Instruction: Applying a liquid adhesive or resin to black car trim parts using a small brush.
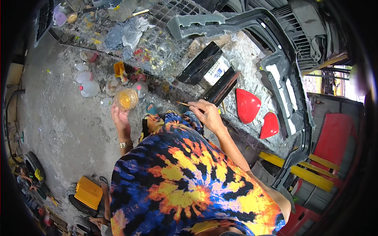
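Note:
My left hand (121, 118) is closed round the side of a clear round container (126, 99) with amber-yellow stuff in it, held up over the floor. Between the fingertips of my right hand (207, 113) is a thin brown stick (182, 103), its free end pointing left toward the container; whether it has bristles is too small to tell. Just beyond my right hand, two glossy black parts lie on the workbench: a wider one (199, 65) and a narrower one (224, 87). A labelled white sheet (215, 72) lies between them. Two red curved shells (248, 106) rest to the right.
A large dark bumper (291, 59) curves round the bench's far and right sides. Plastic jugs (89, 89) stand on the floor at left. Crumpled grey cloth (130, 32) lies on a mesh-topped table. A person sits lower left beside a yellow panel (89, 192).

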Tool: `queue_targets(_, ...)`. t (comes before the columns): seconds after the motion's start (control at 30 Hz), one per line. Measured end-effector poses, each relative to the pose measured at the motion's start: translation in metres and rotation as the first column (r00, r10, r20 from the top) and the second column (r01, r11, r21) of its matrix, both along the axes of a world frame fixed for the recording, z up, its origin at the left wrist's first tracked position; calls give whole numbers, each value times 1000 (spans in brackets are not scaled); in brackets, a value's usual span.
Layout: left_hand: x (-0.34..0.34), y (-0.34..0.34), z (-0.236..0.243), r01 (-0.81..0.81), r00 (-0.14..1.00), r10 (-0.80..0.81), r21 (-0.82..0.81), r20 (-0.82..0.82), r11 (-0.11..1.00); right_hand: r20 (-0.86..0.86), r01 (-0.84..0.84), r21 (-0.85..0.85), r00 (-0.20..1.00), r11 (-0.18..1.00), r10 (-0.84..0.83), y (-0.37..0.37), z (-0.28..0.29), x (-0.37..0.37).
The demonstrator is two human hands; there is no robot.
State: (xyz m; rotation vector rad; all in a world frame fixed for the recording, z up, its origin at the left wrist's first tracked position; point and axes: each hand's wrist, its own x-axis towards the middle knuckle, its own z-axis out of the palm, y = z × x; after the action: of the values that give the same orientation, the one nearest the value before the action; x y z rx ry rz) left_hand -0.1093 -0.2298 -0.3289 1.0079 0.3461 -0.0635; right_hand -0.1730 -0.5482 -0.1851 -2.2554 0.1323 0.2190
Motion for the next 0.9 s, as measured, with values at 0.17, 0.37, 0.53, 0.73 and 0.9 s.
queue_targets(0.17,5,-1,2,5,999,-5,-14,47,1000,39,-53,-20,998,998,54,5,-4,1)
queue_targets(0.37,1,10,-7,-83,997,83,-1,-2,997,100,-66,16,993,998,64,9,-1,6)
queue_targets(0.53,19,-9,25,3,993,-6,29,120,1000,108,-19,-2,994,1000,19,10,0,6)
queue_targets(0.73,27,-20,70,12,970,-62,211,234,977,113,-1,22,994,1000,-1,10,-2,8)
queue_targets(0.9,37,-10,58,65,967,-130,282,221,957,47,81,21,996,996,-82,17,2,6)
